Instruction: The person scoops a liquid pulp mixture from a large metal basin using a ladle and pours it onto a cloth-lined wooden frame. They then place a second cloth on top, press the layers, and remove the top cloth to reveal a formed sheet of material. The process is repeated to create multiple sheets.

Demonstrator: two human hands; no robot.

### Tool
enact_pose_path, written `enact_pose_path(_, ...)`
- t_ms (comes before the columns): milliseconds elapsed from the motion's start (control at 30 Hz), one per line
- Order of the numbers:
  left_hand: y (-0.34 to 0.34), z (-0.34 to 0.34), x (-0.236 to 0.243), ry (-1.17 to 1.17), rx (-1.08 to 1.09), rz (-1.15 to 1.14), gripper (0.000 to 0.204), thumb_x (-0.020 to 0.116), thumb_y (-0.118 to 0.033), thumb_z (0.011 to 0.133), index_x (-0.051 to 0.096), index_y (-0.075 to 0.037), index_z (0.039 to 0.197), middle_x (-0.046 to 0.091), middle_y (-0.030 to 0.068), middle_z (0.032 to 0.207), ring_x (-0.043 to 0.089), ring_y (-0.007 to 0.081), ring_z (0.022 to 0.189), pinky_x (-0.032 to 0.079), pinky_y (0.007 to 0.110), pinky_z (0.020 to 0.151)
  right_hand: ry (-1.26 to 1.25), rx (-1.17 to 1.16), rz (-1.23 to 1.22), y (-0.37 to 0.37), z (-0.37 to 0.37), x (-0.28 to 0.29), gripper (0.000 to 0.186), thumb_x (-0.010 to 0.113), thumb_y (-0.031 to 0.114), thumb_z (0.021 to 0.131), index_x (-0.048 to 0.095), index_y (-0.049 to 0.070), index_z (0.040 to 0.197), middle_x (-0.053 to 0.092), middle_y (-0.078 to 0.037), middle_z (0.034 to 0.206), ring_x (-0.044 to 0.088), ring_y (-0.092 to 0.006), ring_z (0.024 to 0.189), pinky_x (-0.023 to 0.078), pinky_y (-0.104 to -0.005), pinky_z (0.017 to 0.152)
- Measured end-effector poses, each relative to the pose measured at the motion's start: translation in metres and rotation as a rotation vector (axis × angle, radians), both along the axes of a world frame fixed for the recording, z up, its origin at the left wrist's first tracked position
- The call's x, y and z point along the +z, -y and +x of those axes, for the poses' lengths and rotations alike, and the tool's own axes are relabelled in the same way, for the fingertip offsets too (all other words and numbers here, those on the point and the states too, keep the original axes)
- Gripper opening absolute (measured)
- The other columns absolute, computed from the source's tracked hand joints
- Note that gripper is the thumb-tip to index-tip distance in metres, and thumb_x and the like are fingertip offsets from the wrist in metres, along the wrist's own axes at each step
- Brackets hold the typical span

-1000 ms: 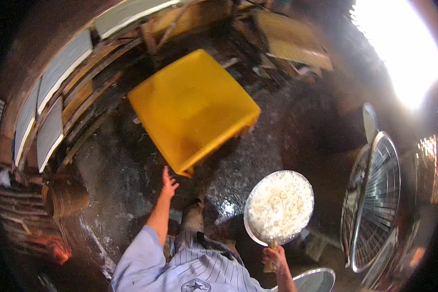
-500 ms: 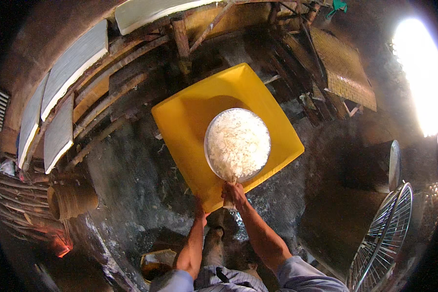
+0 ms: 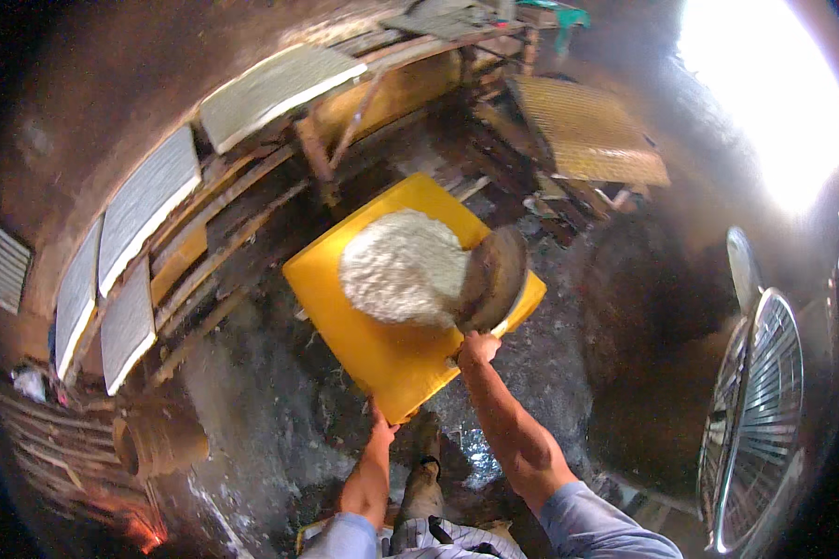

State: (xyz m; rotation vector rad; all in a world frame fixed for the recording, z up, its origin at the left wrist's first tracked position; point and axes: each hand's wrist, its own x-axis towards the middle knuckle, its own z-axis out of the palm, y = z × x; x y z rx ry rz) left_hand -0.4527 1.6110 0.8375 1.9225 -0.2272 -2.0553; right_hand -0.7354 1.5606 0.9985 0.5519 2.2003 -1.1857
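My left hand (image 3: 380,421) grips the near corner of a square yellow tray (image 3: 331,321). With my right hand (image 3: 480,347) I hold the handle of a round, dark pan (image 3: 499,279), tipped on its side above the tray's right part. A heap of white, lumpy, moist-looking food (image 3: 396,265) spreads over the tray's middle and reaches the pan's lower edge. Motion blurs the pan and the heap, so what the food is cannot be made out. The pan hides part of the tray's right side.
Pale, white-edged slabs (image 3: 151,203) rest along a wooden rack at the left and back. A woven yellowish panel (image 3: 592,126) leans at the back right. Nearer right stands a round wire grille (image 3: 753,424). A fire glows (image 3: 147,536) at the lower left, near a tan round pot (image 3: 163,445).
The pan, level and full of the white food before, has been tipped over to the right. The food now lies on the tray. My left hand keeps its hold on the tray.
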Motion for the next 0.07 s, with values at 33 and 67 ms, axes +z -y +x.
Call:
enact_pose_path(33, -0.003, 0.016, -0.015, -0.136, 0.032, -0.004, 0.094, 0.04, -0.079, 0.072, 0.019, -0.022, 0.144, 0.02, 0.0063, 0.149, 0.019, 0.0296, 0.135, 0.014, 0.055, 0.105, -0.062, 0.058, 0.109, -0.002, -0.004, 0.033, 0.055, 0.068, 0.014, 0.073, 0.04, -0.001, 0.117, 0.062, -0.022, 0.1, 0.064, -0.0365, 0.087, 0.055, -0.0422, 0.076)
enact_pose_path(67, 0.001, 0.015, -0.029, -0.302, 0.024, -0.005, 0.096, 0.04, -0.078, 0.073, 0.016, -0.02, 0.145, 0.018, 0.0099, 0.149, 0.015, 0.0326, 0.137, 0.005, 0.055, 0.108, -0.196, 0.107, 0.067, -0.022, -0.026, 0.033, 0.067, 0.069, 0.013, 0.072, 0.032, 0.0, 0.126, 0.061, -0.024, 0.105, 0.063, -0.0377, 0.09, 0.055, -0.0431, 0.077)
